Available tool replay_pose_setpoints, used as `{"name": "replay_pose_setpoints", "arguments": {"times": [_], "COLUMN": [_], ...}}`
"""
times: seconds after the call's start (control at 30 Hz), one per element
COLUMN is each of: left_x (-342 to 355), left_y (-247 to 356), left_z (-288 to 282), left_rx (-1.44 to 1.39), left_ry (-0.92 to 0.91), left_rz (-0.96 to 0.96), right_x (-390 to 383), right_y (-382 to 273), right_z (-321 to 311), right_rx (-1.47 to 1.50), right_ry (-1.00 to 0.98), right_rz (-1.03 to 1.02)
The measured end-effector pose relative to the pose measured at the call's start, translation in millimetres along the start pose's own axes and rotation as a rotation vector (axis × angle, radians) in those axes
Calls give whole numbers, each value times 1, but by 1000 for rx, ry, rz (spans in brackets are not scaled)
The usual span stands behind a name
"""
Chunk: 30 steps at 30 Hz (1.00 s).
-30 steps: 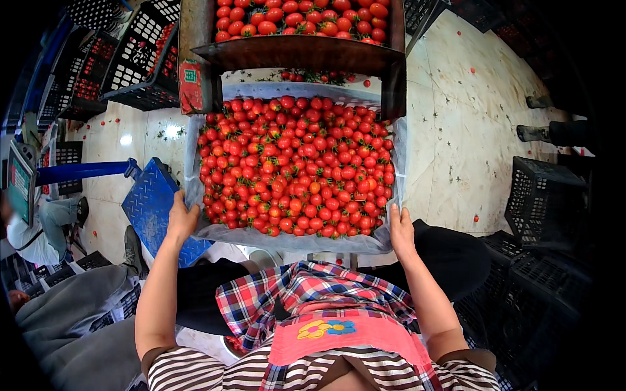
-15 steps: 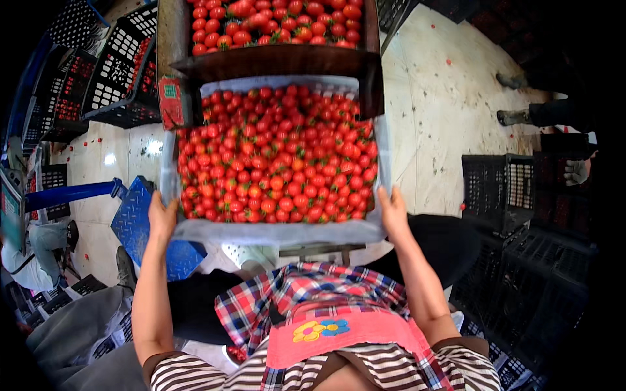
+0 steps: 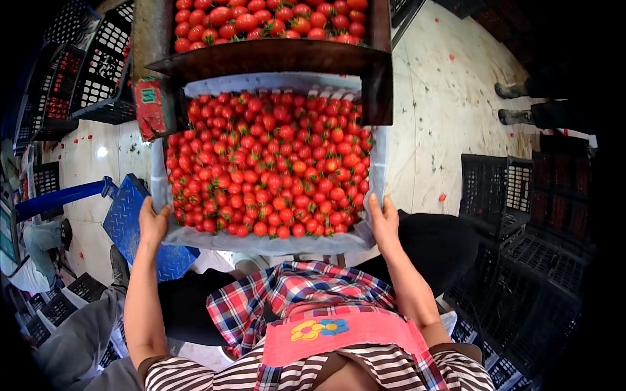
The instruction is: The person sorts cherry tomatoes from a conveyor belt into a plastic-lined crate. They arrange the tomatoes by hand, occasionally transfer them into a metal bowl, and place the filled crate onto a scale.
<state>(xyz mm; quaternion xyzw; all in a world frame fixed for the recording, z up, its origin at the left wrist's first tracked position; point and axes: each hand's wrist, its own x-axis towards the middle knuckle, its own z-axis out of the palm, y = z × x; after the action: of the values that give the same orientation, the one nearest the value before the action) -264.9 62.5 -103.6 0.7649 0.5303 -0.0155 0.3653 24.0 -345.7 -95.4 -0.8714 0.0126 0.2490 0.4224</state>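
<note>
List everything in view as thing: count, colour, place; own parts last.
Lined crate: one, whitish, centre
Upper tray: one, brown, top
Floor: one, pale, beneath
Tomatoes: uncountable, red, crate, tray and floor
Platform: one, blue, left
Other crates: several, black, both sides
Other people's trousers: several, grey, blue, black, sides
Apron: one, pink and plaid, bottom
Striped top: one, brown and white, bottom
Left hand: one, bare, crate's left edge
Right hand: one, bare, crate's right edge

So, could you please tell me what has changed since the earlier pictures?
The lined crate, left hand and right hand sit farther left in view, as do the chute and blue platform, so the camera probably shifted. Nothing was taken hold of or let go: both hands still grip the crate's sides, and tomatoes still fill it.
</note>
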Motion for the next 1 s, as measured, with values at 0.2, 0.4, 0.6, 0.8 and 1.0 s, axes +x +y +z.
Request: {"name": "replay_pose_setpoints", "arguments": {"times": [0.2, 0.4, 0.6, 0.8, 1.0], "left_x": [-12, -1, 39, 58, 11], "left_y": [-18, -23, -55, -66, -59], "left_z": [18, 19, 38, 60, 61], "left_rx": [220, 223, 338, 237, 113], "left_ry": [196, 80, 20, 117, 87], "left_rz": [281, 130, -2, -84, -53], "right_x": [-6, -3, 14, 27, 32], "right_y": [5, 5, 22, 45, 47], "right_z": [10, 35, 68, 80, 60], "right_rx": [-176, 28, 168, -73, -180], "right_ry": [45, 72, 8, 23, 14], "right_rz": [-28, 107, 209, -28, -64]}}
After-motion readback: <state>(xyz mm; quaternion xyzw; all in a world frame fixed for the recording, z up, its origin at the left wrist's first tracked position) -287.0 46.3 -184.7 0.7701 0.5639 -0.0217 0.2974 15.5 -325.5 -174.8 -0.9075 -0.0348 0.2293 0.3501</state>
